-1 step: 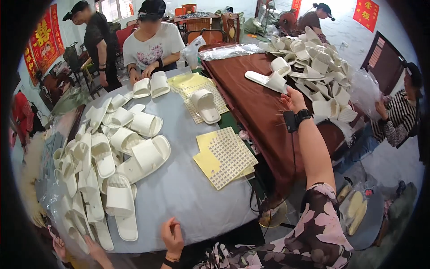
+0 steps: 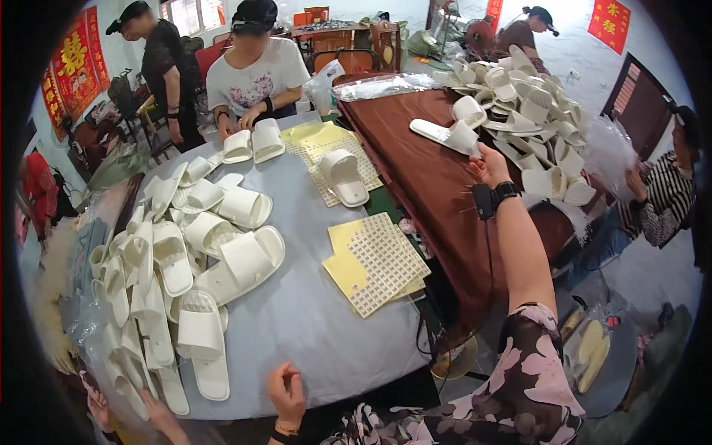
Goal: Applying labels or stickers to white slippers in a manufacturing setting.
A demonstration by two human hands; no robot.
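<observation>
My right hand (image 2: 489, 165) reaches out over the brown-covered table, its fingers closed on the near end of a white slipper (image 2: 443, 136) beside a large heap of white slippers (image 2: 535, 104). My left hand (image 2: 288, 391) hovers at the near edge of the grey-covered table, fingers curled in, slightly blurred, with nothing visible in them. Farther left lies another pile of white slippers (image 2: 200, 322). Two yellow sheets of small labels (image 2: 378, 265) lie right of the middle. Beyond them a single slipper (image 2: 344, 178) rests on more yellow label sheets (image 2: 315, 141).
Across the table a person in a white shirt (image 2: 256, 81) handles a pair of slippers (image 2: 253, 142). Another person's hand (image 2: 159, 414) touches the left pile's near end. Clear plastic (image 2: 608, 144) lies beside a person in stripes (image 2: 664, 193). A cable (image 2: 490, 259) hangs from my right wrist device.
The whole view has shifted very slightly. Both my hands keep the same pose, and the slippers and label sheets lie as before.
</observation>
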